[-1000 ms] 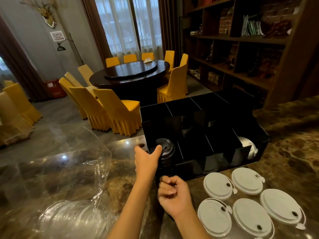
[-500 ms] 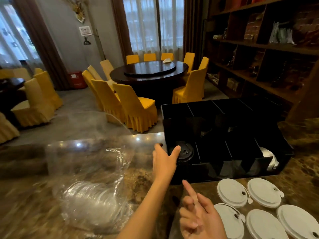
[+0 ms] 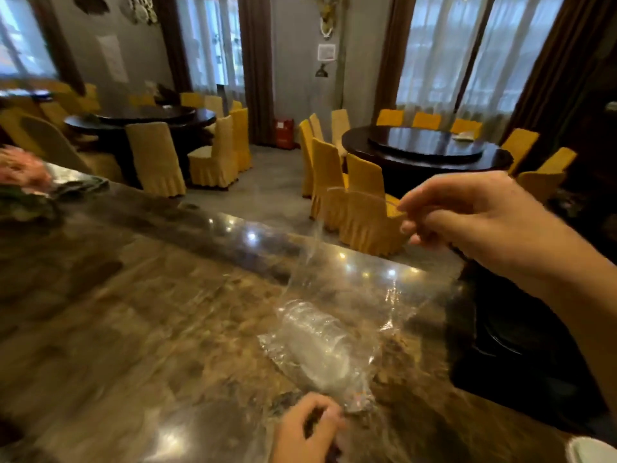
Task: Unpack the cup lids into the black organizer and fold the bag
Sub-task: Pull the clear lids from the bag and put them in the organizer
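Fingers [image 3: 414, 208] of our right hand [image 3: 480, 225] are curled in and pinching the open top edge of the clear plastic bag [image 3: 337, 295], holding that end up in the air above the counter. Our left hand [image 3: 305, 429] is down at the bottom of the view, fingers curled round the bag's other end, right at the crinkled corner near the counter surface. So the bag is stretched on a slant between our two hands, upper end to the right, lower end toward us. Inside it we can see a stack of clear cup lids [image 3: 314, 342] lying on its side in the lower part of the bag, resting on the marble counter [image 3: 150, 329]. It's all pretty blurry, so we can't count the lids. Just right of the bag sits the black organizer [image 3: 521, 355], mostly hidden behind our right forearm, so we can't tell what's in its compartments. A bit of a white lid [image 3: 592, 449] peeks in at the bottom right corner. Further out, some pink flowers [image 3: 21, 172] sit at the far left end of the counter, and beyond the counter there's a round dark table [image 3: 427, 152] ringed with yellow-covered chairs [image 3: 367, 208].
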Demonstrator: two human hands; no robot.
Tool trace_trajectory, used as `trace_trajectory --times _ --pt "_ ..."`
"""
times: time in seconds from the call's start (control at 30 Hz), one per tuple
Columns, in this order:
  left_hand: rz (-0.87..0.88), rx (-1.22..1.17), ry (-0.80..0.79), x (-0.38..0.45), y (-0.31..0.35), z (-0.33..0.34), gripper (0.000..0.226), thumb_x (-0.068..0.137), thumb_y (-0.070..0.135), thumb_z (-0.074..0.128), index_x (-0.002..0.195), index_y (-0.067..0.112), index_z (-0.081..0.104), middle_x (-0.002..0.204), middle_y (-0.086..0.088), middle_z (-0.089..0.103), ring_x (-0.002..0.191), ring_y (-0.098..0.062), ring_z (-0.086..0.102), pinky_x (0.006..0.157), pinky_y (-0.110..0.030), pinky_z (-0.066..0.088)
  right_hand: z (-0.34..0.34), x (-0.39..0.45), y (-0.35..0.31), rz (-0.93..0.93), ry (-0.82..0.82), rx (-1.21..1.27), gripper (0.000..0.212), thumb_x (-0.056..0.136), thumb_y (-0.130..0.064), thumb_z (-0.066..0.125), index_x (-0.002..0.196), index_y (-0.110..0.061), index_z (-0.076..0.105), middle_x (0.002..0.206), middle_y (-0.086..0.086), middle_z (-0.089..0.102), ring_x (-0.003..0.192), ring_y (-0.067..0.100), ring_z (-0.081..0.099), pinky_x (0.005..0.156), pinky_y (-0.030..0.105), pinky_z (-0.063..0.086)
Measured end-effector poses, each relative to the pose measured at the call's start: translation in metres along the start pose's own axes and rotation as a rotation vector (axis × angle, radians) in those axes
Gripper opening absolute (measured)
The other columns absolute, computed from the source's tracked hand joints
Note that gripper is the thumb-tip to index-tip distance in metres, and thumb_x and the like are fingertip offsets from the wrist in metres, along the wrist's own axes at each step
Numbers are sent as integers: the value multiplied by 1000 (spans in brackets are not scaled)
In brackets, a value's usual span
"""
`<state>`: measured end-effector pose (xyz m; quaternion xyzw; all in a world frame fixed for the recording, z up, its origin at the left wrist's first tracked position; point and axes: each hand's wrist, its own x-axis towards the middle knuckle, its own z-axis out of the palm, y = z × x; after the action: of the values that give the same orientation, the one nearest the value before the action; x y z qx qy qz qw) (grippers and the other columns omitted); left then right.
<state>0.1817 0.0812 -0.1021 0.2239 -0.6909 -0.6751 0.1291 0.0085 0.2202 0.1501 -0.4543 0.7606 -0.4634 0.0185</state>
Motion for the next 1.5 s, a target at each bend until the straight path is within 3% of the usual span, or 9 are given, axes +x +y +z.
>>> trace_trajectory --times 0.13,0.27,0.37,0.57,0.73,0.97,1.2,1.33,1.5 --pt "-78 -173 294 17 -15 -59 25 89 -19 55 75 -1 64 55 -16 63 40 -12 52 40 -21 44 48 74 7 48 -648 -645 36 85 4 62 107 -23 72 94 -9 73 80 2 69 72 25 59" --pt "-31 -92 362 50 -19 -83 29 89 -11 58 94 17 67 84 -8 68 66 -15 60 61 -21 49 108 92 53 384 -996 -711 34 96 -16 56 130 -13 60 132 11 62 110 23 64 88 28 53" --pt "-4 -1 244 83 -16 -82 60 83 -14 52 121 32 56 122 3 61 102 -3 60 78 -10 48 145 84 83 601 -909 -528 43 99 -25 54 139 -11 50 148 17 48 121 32 57 94 36 48" --pt "63 264 -74 123 -16 -72 84 77 17 59 140 58 22 132 15 34 138 -18 33 116 -44 34 174 66 122 439 -1117 -743 124 81 -26 79 151 -42 -22 165 7 -7 148 35 15 118 49 24" --pt "94 378 -167 133 -27 -72 73 73 22 59 136 51 36 138 3 47 133 -24 40 113 -43 34 186 43 134 234 -970 -512 67 102 -38 47 137 -60 -5 162 -13 -5 150 16 4 120 41 14" --pt "163 395 -217 138 -36 -76 52 85 27 69 135 34 53 128 7 57 128 -24 46 113 -44 33 162 34 127 74 -916 -534 103 76 -46 79 153 -31 12 123 -32 19 114 -9 29 95 -3 22" --pt "122 381 -194 138 -47 -81 51 87 32 71 134 38 53 140 7 54 135 -23 40 113 -49 34 155 25 131 222 -922 -296 91 80 -19 81 149 -42 26 155 -13 30 127 -1 49 98 18 47" --pt "209 352 -112 131 -47 -82 52 84 28 73 132 33 52 134 16 48 131 -7 36 114 -42 32 159 31 122 161 -860 -408 83 79 -57 74 131 -74 12 134 -53 25 128 -19 34 102 2 29" --pt "210 298 0 117 -54 -84 64 82 24 73 132 49 44 129 35 36 132 0 34 114 -35 34 156 36 130 206 -805 -445 83 71 -69 73 136 -63 23 139 -41 33 129 -13 37 110 20 37"
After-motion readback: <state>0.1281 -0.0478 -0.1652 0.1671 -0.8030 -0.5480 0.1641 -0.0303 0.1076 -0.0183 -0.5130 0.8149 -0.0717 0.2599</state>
